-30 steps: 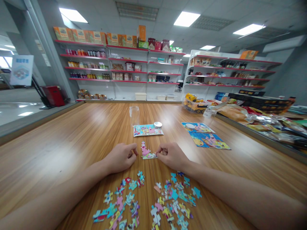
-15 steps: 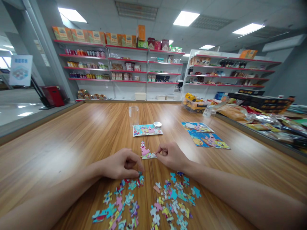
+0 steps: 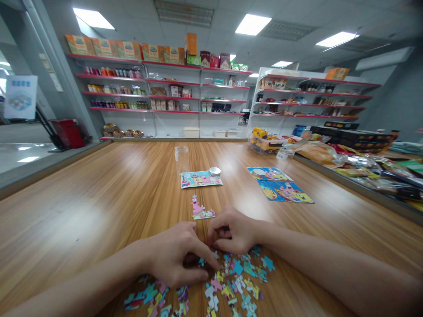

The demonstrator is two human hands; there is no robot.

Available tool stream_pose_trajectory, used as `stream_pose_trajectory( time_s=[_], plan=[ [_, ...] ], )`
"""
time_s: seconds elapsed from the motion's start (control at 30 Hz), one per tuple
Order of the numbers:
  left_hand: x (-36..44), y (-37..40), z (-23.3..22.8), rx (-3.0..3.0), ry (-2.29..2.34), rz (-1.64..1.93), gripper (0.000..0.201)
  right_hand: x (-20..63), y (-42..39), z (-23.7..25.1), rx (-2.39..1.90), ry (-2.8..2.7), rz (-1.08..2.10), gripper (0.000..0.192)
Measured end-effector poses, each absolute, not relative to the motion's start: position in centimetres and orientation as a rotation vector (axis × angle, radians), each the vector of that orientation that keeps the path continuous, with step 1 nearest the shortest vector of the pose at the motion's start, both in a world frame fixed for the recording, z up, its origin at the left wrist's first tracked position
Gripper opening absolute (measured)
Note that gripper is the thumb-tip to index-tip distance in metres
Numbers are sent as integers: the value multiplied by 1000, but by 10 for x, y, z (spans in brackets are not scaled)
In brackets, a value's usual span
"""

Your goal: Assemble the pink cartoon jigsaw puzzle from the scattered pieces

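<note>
My left hand [image 3: 181, 253] reaches over the loose jigsaw pieces [image 3: 238, 267], its index finger and thumb apart and pointing toward the right-hand pile. Nothing shows between those fingertips. Just beyond it, my right hand [image 3: 234, 231] rests low at the far edge of that pile, fingers curled in with thumb and index close together; whatever they hold, if anything, is hidden. More loose pieces [image 3: 150, 293] lie partly under my left hand and forearm. Ahead of both hands is a small joined puzzle section [image 3: 199, 210], L-shaped, with a pink cartoon figure.
Behind the joined section lies a cartoon picture strip [image 3: 194, 179] with a round white lid [image 3: 214, 171] on it and a clear jar [image 3: 181, 159] beside it. Blue picture sheets [image 3: 286, 192] lie to the right. Farther back are a toy bin [image 3: 266, 144] and packaged snacks [image 3: 357, 169].
My right hand has drawn back from the joined section to the loose pieces. My left hand has moved right and nearer, from the left pile toward the right one.
</note>
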State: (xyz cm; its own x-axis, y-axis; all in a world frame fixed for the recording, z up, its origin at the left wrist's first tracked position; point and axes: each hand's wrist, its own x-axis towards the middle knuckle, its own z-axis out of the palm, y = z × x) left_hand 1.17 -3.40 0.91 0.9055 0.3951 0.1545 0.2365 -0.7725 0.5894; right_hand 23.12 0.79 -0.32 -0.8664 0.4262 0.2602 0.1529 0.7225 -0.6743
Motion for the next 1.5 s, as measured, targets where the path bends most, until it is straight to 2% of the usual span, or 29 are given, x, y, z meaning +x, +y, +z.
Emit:
stream_pose_trajectory(
  time_s=[0.23, 0.63, 1.17, 1.3, 1.4, 1.5],
  plan=[
    [14, -38, 11, 2469, 372, 340, 30, 230, 9, -3, -463, -2510, 972, 11],
    [7, -28, 6, 2325, 522, 441, 17, 230, 8, -1, -464, -2577, 887, 13],
    [7, -26, 1, 2327, 513, 486, 20, 232, 7, 3, -473, -2578, 958, 12],
    [6, -25, 5, 2324, 508, 454, 14, 231, 6, 4, -487, -2572, 974, 13],
    [5, -26, 8, 2337, 485, 420, 20, 231, 6, 4, -469, -2564, 973, 14],
    [4, -25, 6, 2321, 466, 434, 13, 231, 6, 4, -452, -2560, 969, 13]
  ],
)
